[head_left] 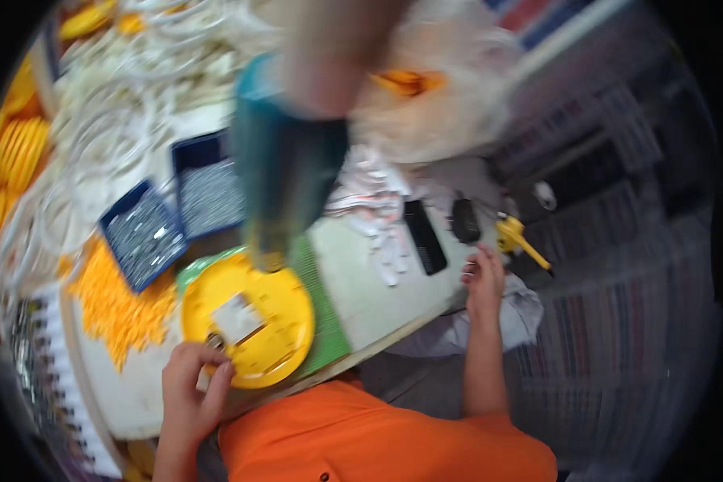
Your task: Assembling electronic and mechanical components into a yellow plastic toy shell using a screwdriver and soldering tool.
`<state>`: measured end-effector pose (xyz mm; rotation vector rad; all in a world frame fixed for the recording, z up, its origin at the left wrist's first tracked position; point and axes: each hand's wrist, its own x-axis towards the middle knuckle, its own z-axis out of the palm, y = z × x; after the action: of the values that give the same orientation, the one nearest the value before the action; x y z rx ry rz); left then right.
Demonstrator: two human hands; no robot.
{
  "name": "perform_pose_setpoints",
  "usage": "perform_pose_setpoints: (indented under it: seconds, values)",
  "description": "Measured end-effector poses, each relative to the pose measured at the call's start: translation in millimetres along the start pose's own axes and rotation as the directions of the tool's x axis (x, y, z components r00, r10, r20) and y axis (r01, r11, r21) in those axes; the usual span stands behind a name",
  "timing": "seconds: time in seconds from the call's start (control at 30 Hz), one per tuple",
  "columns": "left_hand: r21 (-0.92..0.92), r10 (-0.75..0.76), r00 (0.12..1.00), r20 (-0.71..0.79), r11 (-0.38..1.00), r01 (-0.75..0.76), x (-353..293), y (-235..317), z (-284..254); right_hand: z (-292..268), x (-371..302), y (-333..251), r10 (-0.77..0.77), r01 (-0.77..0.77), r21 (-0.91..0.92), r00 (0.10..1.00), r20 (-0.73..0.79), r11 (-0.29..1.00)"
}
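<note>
Pale and cluttered, the surface (377, 297) runs from our lower left up to the right, its curved front edge close to our orange shirt (377, 442), and beyond it on the right the room is a blur of grey shelving or racks we cannot make out. At the far left we see stacks of yellow discs (12, 153) along the rim, coils of white cable (120, 96) above, and a loose heap of small orange pieces (116, 305) spread on the surface. Two dark blue trays (145, 233) lie beside that heap, tilted toward each other, each filled with tiny silvery parts too small to tell apart. Our left hand (191, 386) comes up from the lower edge with fingers curled, pinching the near rim of a round yellow housing (249, 321) that lies flat on a green mat (321, 321), a pale square plate at its centre. Directly above the housing a blurred teal power tool (285, 169) points down at it, with a blurred shape at its top that we cannot identify. Further right lie white scraps (377, 233), a black bar (426, 237) and a small black object (464, 218). Our right hand (484, 277) rests at the surface's right edge, fingers loosely bent, and whether it grips anything we cannot tell; a yellow-handled tool (516, 239) lies just beside it.
</note>
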<state>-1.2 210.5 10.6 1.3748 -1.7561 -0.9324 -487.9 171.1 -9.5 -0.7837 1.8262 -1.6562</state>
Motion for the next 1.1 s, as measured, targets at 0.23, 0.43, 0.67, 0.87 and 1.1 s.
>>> perform_pose_setpoints:
  seconds: [0.23, 0.43, 0.67, 0.87, 1.1]
  values:
    - [0.385, 0.462, 0.871, 0.164, 0.783, -0.488, -4, -5, 33, 18, -27, 0, -0.455, 0.536, -0.741, 0.821, 0.346, 0.405]
    - [0.434, 0.474, 0.877, 0.077, 0.776, -0.458, -21, -16, 42, 62, 8, 17, -0.469, 0.526, -0.784, 0.812, 0.348, 0.329]
    - [0.432, 0.493, 0.87, 0.005, 0.784, -0.446, -23, -18, 48, 66, 35, 29, -0.47, 0.53, -0.793, 0.806, 0.36, 0.301]
    - [0.468, 0.477, 0.877, 0.067, 0.761, -0.449, -24, -27, 38, -6, 59, 35, -0.263, 0.194, -0.313, 0.945, -0.195, 0.93]
    - [0.436, 0.489, 0.863, 0.129, 0.754, -0.492, -10, -30, 29, -95, 97, -16, 0.159, -0.078, 0.27, 0.943, -0.294, 0.96]
